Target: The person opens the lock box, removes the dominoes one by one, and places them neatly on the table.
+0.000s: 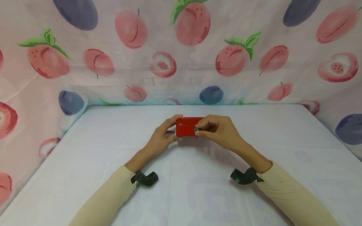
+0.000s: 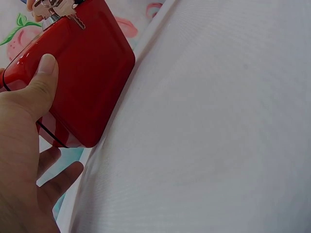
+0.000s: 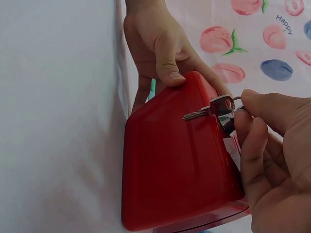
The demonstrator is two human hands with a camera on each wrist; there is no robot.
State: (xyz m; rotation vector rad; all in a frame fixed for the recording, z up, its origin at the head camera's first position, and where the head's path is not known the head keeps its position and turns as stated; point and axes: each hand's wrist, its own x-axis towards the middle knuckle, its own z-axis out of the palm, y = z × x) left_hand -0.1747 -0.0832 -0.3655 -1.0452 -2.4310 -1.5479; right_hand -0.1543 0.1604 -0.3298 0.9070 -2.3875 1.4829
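A small red metal lock box [image 1: 185,130] with a dark seam round it is between my two hands. My left hand [image 1: 159,138] grips its left end, with the thumb pressed on the broad red face in the left wrist view. At the lock on the narrow side, my right hand [image 1: 224,131] pinches a key between thumb and forefinger. The pinched key is mostly hidden by the fingers. From the same ring a second key [image 3: 197,114] hangs loose across the box edge. The silver lock [image 3: 226,124] shows partly beside the fingertips.
A white cloth covers the table [image 1: 175,188]. Behind it and at the sides hangs a curtain [image 1: 192,69] printed with peaches and blue fruit. Black wrist mounts [image 1: 145,179] sit on both forearms.
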